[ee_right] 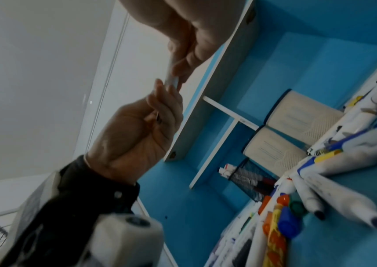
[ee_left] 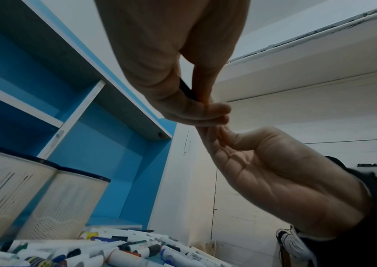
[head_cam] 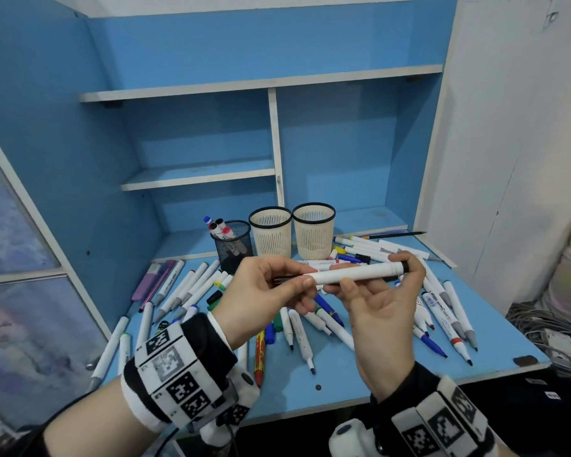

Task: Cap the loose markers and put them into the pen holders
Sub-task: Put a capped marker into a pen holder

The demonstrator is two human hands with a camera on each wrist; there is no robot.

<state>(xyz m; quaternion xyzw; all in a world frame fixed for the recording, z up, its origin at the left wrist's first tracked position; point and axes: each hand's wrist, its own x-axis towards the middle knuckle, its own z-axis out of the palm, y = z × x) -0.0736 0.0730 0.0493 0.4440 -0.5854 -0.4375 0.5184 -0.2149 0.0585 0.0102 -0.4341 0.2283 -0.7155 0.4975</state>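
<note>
Both hands hold a white marker (head_cam: pixel 353 273) level above the desk. My left hand (head_cam: pixel 305 275) pinches a dark cap (head_cam: pixel 287 278) at the marker's left end; whether the cap is fully seated is hidden by the fingers. My right hand (head_cam: pixel 376 274) grips the barrel, fingers curled over its black right end. The left wrist view shows the dark cap (ee_left: pixel 186 90) between thumb and fingers of my left hand (ee_left: pixel 196 103). A black mesh holder (head_cam: pixel 234 249) with several capped markers and two beige holders (head_cam: pixel 271 239) (head_cam: pixel 314 239) stand behind the hands.
Many loose markers (head_cam: pixel 185 285) (head_cam: pixel 442 308) lie scattered over the blue desk (head_cam: pixel 343 374), on both sides of and under the hands. A blue shelf unit (head_cam: pixel 198 176) rises behind the holders. Cables lie on the floor at the right.
</note>
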